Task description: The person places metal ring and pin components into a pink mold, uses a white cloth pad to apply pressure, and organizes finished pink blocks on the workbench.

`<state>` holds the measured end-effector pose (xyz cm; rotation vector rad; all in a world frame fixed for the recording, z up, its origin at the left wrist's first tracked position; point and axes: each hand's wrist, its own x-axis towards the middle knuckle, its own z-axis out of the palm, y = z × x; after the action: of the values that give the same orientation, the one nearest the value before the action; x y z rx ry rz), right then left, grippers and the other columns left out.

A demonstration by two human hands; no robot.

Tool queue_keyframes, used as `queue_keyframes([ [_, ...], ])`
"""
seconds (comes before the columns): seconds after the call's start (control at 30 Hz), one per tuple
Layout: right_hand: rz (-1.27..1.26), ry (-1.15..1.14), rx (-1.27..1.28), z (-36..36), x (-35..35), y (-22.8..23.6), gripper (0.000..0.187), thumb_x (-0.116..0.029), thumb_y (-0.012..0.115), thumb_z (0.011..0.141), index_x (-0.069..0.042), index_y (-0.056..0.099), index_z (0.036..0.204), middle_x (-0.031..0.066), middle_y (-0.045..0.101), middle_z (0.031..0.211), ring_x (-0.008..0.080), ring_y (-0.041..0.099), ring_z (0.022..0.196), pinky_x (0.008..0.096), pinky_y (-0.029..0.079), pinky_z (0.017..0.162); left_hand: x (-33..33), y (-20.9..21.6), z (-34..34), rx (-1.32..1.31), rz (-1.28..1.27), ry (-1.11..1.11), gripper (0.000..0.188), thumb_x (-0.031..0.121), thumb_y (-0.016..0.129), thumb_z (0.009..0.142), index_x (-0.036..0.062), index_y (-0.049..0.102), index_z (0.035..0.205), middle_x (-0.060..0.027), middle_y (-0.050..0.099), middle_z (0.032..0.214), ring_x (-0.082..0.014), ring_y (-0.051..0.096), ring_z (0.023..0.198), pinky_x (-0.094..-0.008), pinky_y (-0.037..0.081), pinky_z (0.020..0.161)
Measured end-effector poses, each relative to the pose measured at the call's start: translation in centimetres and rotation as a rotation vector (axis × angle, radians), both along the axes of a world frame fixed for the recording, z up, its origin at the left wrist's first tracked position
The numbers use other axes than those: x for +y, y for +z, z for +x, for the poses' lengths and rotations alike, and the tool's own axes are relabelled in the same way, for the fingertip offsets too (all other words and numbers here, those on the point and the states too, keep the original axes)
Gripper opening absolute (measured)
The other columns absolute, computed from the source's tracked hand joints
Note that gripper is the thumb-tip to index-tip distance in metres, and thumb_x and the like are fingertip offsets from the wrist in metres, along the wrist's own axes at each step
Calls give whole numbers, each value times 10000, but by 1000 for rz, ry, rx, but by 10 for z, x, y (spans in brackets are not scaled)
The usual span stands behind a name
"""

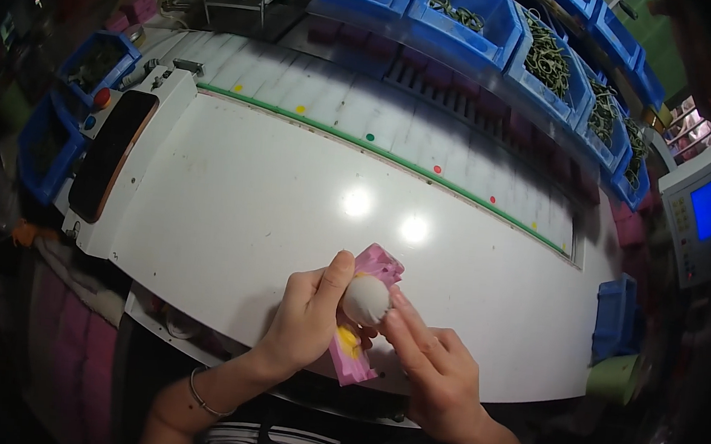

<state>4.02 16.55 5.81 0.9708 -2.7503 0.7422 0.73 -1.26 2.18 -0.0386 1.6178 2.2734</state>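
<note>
Above the near edge of the white worktop (288,215), both my hands are on a pink piece with yellow patches (350,367) and a pale grey rounded piece (367,300). The pink piece sticks out above and below the round one; its exact kind I cannot make out. My left hand (308,312) closes round the left side, thumb pointing up along the rounded piece. Fingers of my right hand (435,371) press on the rounded piece from the right. Its underside is hidden by the fingers.
Blue bins (464,29) holding dark green loops line the far side. A green strip (322,125) borders a pale slatted band with coloured dots. Left stand a dark flat panel (114,156) and a red button (103,97). A device with a blue screen (707,211) stands right.
</note>
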Motion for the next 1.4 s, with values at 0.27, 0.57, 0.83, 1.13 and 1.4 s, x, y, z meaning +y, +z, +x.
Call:
queue_keyframes([
  [0.27, 188, 37, 151, -4, -1, -3, 600, 44, 599, 595, 0, 545, 1191, 187, 518, 1250, 237, 557, 795, 298, 468, 770, 5, 7, 2, -210, 216, -7, 554, 427, 323, 969, -64, 573, 912, -123, 607, 711, -169, 606, 556, -279, 514, 523],
  [0.57, 193, -142, 100, -2, 8, 7, 573, 57, 577, 709, 4, 462, 1269, 194, 496, 1263, 287, 517, 1068, 342, 444, 845, -23, -5, 3, -162, 27, 15, 601, 457, 257, 971, -65, 522, 1106, -148, 634, 835, -182, 622, 645, -283, 527, 596],
  [0.83, -642, -55, -252, -29, -27, 8, 295, -12, 691, 710, 23, 587, 984, 116, 554, 812, 232, 534, 713, 304, 439, 639, -13, 8, 8, 155, 34, -99, 770, 602, 249, 911, -53, 398, 1288, -153, 593, 1070, -179, 577, 970, -291, 438, 899],
  [1.13, -587, -58, -185, -37, -31, 6, 267, -27, 695, 702, 6, 603, 950, 123, 556, 762, 246, 537, 679, 300, 436, 610, -27, 26, -1, 165, -104, -285, 591, 349, 611, 855, 25, 427, 1313, -125, 533, 1229, -166, 523, 1078, -293, 417, 922],
  [1.4, -710, -217, -122, -42, -37, -7, 273, 32, 571, 755, 36, 576, 1028, 169, 570, 956, 251, 568, 793, 298, 464, 747, -60, 30, -60, -12, 43, 20, 648, 490, 113, 957, 19, 268, 1374, -183, 548, 1090, -254, 575, 976, -362, 520, 732],
])
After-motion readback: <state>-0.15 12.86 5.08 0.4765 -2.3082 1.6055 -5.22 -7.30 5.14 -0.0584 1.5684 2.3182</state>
